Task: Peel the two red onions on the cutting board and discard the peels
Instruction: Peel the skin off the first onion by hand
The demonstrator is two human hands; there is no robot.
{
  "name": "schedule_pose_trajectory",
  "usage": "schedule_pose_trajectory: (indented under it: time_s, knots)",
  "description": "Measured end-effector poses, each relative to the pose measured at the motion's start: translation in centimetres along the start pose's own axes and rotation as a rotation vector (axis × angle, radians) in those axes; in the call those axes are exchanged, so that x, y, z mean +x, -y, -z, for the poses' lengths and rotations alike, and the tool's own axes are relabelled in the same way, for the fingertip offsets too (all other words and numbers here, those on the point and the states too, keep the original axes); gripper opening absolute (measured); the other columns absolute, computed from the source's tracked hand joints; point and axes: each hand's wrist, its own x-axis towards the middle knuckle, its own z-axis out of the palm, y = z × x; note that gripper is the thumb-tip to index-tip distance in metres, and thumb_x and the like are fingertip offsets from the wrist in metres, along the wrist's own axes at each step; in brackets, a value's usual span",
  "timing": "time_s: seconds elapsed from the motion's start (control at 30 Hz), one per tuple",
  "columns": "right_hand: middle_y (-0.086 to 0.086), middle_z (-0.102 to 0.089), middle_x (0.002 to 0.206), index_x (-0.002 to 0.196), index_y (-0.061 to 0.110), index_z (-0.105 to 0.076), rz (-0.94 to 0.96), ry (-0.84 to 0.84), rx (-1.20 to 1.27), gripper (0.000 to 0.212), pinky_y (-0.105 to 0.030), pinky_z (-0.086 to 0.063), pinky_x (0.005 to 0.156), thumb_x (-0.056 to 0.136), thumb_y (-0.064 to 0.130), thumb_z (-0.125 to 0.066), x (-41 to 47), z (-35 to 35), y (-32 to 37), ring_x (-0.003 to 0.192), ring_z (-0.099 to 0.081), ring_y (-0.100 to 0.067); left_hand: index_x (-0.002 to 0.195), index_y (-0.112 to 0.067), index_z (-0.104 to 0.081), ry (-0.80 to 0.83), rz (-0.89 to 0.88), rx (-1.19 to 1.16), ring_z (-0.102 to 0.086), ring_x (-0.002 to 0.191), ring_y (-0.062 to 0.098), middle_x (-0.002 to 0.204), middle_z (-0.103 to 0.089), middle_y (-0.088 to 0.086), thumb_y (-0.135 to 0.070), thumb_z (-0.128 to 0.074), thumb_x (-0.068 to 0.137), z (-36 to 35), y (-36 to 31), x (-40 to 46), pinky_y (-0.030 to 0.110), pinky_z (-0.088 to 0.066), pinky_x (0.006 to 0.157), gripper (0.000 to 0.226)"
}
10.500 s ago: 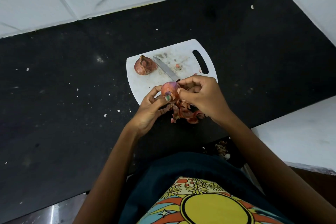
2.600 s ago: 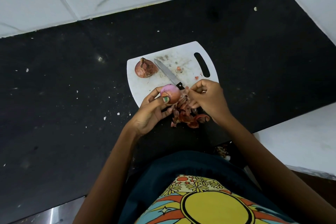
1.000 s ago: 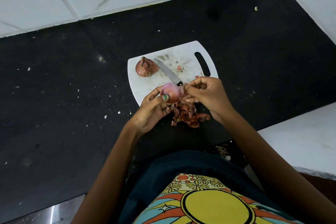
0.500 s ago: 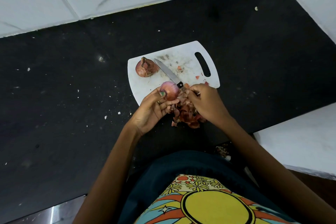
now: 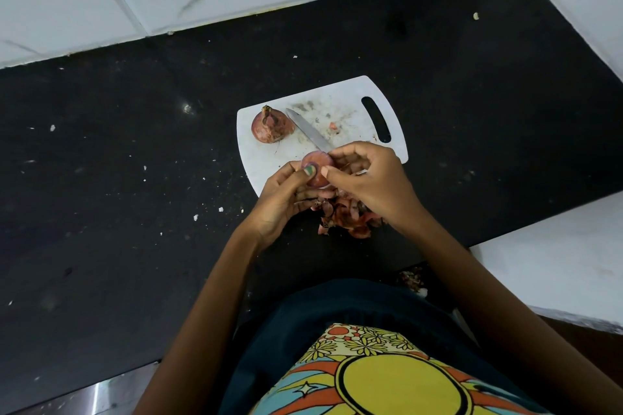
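Note:
My left hand (image 5: 283,199) grips a partly peeled red onion (image 5: 317,165) just above the near edge of the white cutting board (image 5: 350,101). My right hand (image 5: 371,178) has its thumb and fingertips pinched against the right side of that onion. A second red onion (image 5: 271,125), still in its dry skin, stands on the board's far left. A pile of reddish peels (image 5: 347,216) lies on the black counter under my right hand, partly hidden by it.
A knife blade (image 5: 308,133) lies on the board between the two onions, its handle hidden behind my hands. The black counter (image 5: 135,162) carries small white crumbs. White tiled walls stand behind and to the right; a white ledge (image 5: 556,256) sits at the near right.
My right hand has come back up from the peel pile to the onion and now pinches at its side. My left hand has kept hold of the onion, turning it slightly.

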Motion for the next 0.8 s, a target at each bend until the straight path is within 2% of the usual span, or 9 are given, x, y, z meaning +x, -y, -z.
schedule_pose_trajectory:
  time_s: [0.07,0.17,0.27,0.4,0.47,0.53,0.63,0.8]
  knots:
    - [0.001,-0.072,0.09,0.105,0.006,-0.069,-0.003,-0.011,0.007,0.029,-0.016,-0.055,0.072,0.079,0.016,-0.075,-0.02,-0.14,-0.01,0.078,-0.068,-0.006,0.094,-0.017,-0.055,-0.017,-0.022,0.01,-0.071,0.077,0.013,0.079,-0.072,-0.003,-0.035,-0.058,0.079,-0.1,-0.04,-0.01,0.019,-0.05,0.065,0.023]
    - [0.0,-0.073,0.087,0.102,0.006,-0.071,-0.017,-0.031,0.033,0.026,-0.018,-0.056,0.072,0.077,0.012,-0.076,0.03,-0.33,-0.06,0.078,-0.069,-0.008,0.091,-0.016,-0.053,-0.038,-0.047,0.031,-0.071,0.073,0.01,0.074,-0.072,-0.005,-0.02,-0.056,0.091,-0.26,-0.08,-0.05,0.016,-0.05,0.063,0.004]
    - [-0.001,-0.073,0.085,0.099,0.004,-0.071,-0.015,-0.034,0.054,0.025,-0.019,-0.057,0.072,0.075,0.008,-0.076,0.16,-0.43,-0.04,0.077,-0.07,-0.009,0.089,-0.016,-0.054,-0.059,-0.067,0.039,-0.069,0.069,0.006,0.07,-0.071,-0.007,-0.012,-0.051,0.096,-0.28,-0.01,-0.08,0.014,-0.049,0.062,0.009]
    - [0.0,-0.072,0.079,0.094,0.007,-0.073,0.005,-0.073,0.03,0.02,-0.017,-0.055,0.068,0.075,0.002,-0.069,0.37,-0.34,-0.41,0.071,-0.068,-0.008,0.092,-0.016,-0.054,-0.077,-0.048,0.013,-0.068,0.071,0.007,0.074,-0.072,-0.005,-0.018,-0.056,0.091,-0.26,0.09,-0.07,0.017,-0.049,0.064,0.003]
    - [0.0,-0.073,0.079,0.093,0.009,-0.074,-0.007,-0.096,0.026,0.02,-0.022,-0.056,0.07,0.077,0.0,-0.067,0.51,-0.02,-0.7,0.072,-0.069,-0.01,0.092,-0.017,-0.055,-0.09,-0.044,0.039,-0.068,0.072,0.008,0.076,-0.072,-0.005,-0.017,-0.057,0.093,-0.3,0.12,0.02,0.017,-0.05,0.065,0.001]
    - [0.0,-0.073,0.085,0.097,0.009,-0.073,-0.014,-0.05,0.049,0.019,-0.027,-0.058,0.076,0.079,0.004,-0.069,0.55,0.15,-0.86,0.079,-0.07,-0.013,0.093,-0.018,-0.056,-0.1,-0.042,0.05,-0.07,0.075,0.01,0.078,-0.073,-0.003,-0.018,-0.058,0.093,-0.28,0.1,0.02,0.017,-0.051,0.064,0.002]
    - [0.001,-0.072,0.095,0.106,0.007,-0.071,0.0,0.03,0.056,0.03,-0.026,-0.057,0.079,0.078,0.014,-0.077,0.4,0.02,-0.77,0.087,-0.07,-0.012,0.093,-0.019,-0.054,-0.103,-0.039,0.043,-0.071,0.078,0.011,0.078,-0.073,-0.004,-0.021,-0.057,0.093,-0.32,-0.09,-0.04,0.016,-0.05,0.063,0.004]
    - [-0.003,-0.072,0.093,0.106,0.004,-0.069,0.006,0.029,0.058,0.032,-0.026,-0.058,0.079,0.075,0.011,-0.078,0.48,-0.35,-0.69,0.085,-0.07,-0.013,0.086,-0.018,-0.051,-0.099,-0.029,0.038,-0.071,0.071,0.008,0.071,-0.072,-0.006,-0.018,-0.052,0.097,-0.41,-0.3,-0.22,0.014,-0.049,0.059,0.01]
